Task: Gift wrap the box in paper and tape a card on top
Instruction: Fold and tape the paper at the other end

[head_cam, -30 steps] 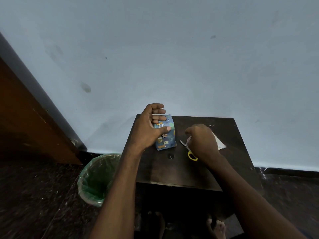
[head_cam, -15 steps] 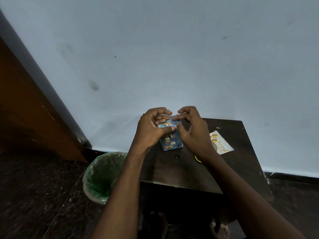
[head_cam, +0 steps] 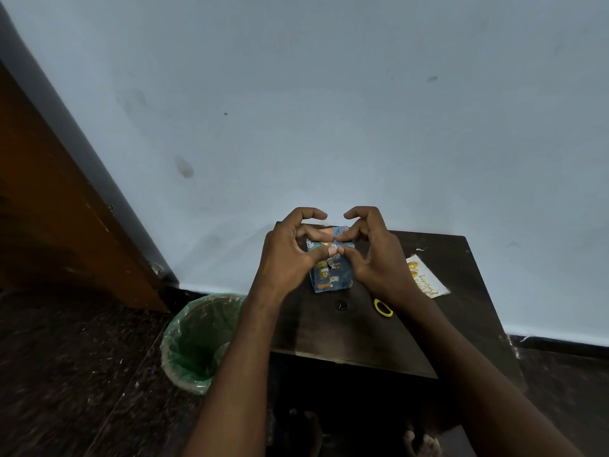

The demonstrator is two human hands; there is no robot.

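box: small box (head_cam: 331, 275) wrapped in blue patterned paper lay on the dark wooden table (head_cam: 346, 338), toward the far edge, between both hands
left hand: left hand (head_cam: 286, 255) sat on the box's left side, fingers curled, thumb tip pressed down on the paper near the top middle; held the box
right hand: right hand (head_cam: 375, 258) sat on the box's right side, fingers curled, thumb tip met the left thumb on the paper; gripped the box too
tape: could not tell if any tape was under the thumbs
card: card (head_cam: 425, 277) with gold print lay flat on the table, right of the right hand, apart from the box
scissors: only a yellow scissors handle (head_cam: 383, 307) showed by the right wrist, rest hidden
bin: green-lined bin (head_cam: 197, 341) stood on the floor left of the table
background: pale blue wall (head_cam: 329, 110) behind; wooden door (head_cam: 49, 209) at left
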